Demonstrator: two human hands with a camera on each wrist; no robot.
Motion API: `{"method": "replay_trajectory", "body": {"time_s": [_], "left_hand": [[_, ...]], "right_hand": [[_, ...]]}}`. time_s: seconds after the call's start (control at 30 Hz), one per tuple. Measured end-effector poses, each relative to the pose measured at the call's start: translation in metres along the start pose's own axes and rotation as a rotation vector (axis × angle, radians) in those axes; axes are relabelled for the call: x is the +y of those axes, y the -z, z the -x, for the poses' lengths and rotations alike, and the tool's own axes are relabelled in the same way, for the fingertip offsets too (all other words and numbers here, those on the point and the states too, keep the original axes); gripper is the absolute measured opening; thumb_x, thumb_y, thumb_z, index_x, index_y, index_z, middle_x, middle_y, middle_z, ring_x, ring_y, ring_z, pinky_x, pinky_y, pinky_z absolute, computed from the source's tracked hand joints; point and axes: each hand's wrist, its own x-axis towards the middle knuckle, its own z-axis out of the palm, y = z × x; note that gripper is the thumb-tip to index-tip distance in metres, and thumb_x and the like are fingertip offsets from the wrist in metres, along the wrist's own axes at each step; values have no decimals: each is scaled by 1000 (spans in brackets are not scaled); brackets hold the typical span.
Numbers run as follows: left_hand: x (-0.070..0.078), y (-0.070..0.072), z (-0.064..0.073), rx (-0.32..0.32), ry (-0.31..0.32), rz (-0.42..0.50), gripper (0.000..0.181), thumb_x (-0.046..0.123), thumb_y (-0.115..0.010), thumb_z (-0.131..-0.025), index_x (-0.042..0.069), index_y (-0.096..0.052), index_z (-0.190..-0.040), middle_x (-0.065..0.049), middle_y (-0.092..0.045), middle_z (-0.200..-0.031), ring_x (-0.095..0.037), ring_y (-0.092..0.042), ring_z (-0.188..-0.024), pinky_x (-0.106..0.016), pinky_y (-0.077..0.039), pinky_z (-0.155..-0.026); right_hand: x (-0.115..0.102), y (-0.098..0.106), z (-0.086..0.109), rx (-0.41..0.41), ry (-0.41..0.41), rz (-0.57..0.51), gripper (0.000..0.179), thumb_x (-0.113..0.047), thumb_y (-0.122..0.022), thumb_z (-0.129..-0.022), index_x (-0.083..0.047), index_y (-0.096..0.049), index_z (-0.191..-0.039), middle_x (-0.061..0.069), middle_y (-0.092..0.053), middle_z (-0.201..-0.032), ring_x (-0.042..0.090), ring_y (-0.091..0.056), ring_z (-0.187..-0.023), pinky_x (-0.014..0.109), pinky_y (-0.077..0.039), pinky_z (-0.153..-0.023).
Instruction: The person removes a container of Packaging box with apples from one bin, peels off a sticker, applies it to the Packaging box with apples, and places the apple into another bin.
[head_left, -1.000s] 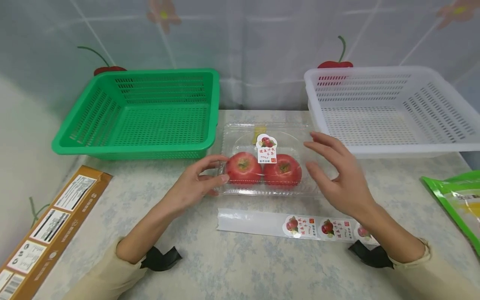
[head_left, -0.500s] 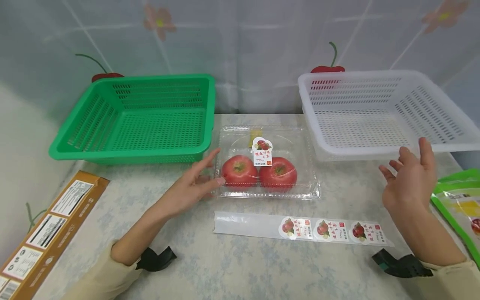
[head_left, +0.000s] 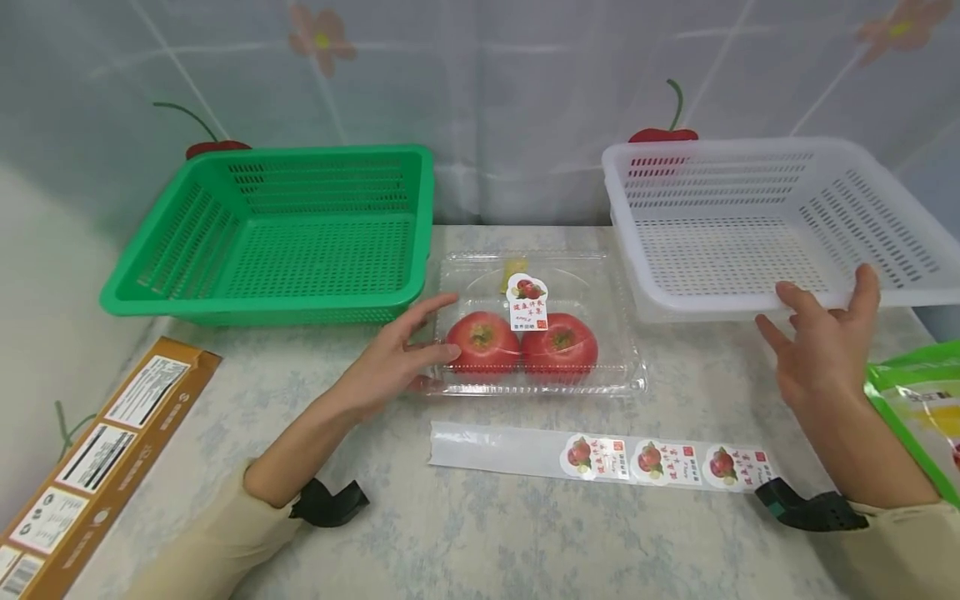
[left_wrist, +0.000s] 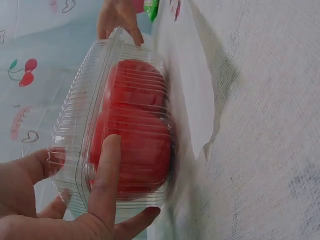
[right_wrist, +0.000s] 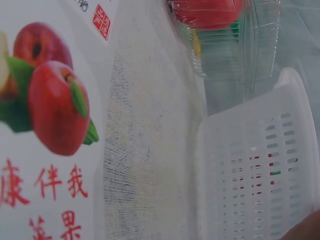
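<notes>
A clear plastic clamshell box (head_left: 617,358) holds two red apples (head_left: 558,346) and bears a white apple-printed label (head_left: 528,304) on its lid. My left hand (head_left: 390,358) grips the box's left end, thumb along the front and other fingers around the side, as the left wrist view shows. My right hand (head_left: 821,350) is at the front rim of the white basket (head_left: 697,298), fingers spread and loosely bent, fingertips overlapping the rim. In the right wrist view only a bit of a finger (right_wrist: 306,229) shows, beside the basket wall.
A green basket (head_left: 270,307) stands behind left. A strip of apple labels (head_left: 495,450) lies in front of the box. A long brown carton (head_left: 112,454) lies at far left, a green-edged bag (head_left: 918,400) at far right. A printed curtain (head_left: 517,100) hangs behind.
My right hand has left the right side of the clamshell box and moved right to the white basket's front rim. My left hand stays at the box, its fingers now closer around it.
</notes>
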Motion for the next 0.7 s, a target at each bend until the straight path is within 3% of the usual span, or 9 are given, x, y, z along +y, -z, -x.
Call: {"method": "replay_trajectory", "body": {"time_s": [0.13,0.17,0.43,0.7], "left_hand": [[-1,-3,0,16,-4,22,66,9,-66,-93,20,-37,-152,-10,-16,-161,-31,-17,-145,-45,-55,-82],[-1,-3,0,20,-1,29,66,9,-65,-93,20,-37,-152,-10,-17,-160,-31,-18,-145,-44,-55,-82],[3,-12,4,75,30,64,65,4,-66,-91,21,-42,-150,-14,-22,-159,-35,-45,-130,-40,-56,-76],[4,-20,20,144,65,125,65,5,-64,-92,26,-41,-150,-10,-24,-158,-30,-56,-115,-37,-54,-74]], "right_hand": [[-1,0,1,15,24,-33,76,-4,-74,-88,-41,-37,-144,-4,-45,-147,19,-41,-120,52,-19,-113],[-1,0,2,15,27,-39,75,-4,-74,-88,-41,-38,-143,-4,-45,-146,19,-42,-120,52,-19,-112],[-1,-3,1,46,24,-18,80,-2,-71,-90,-43,-33,-146,-5,-40,-146,16,-36,-119,50,-23,-113],[0,-4,4,38,50,39,69,-7,-69,-93,-40,-36,-144,-4,-46,-145,21,-48,-128,54,-21,-112]]}}
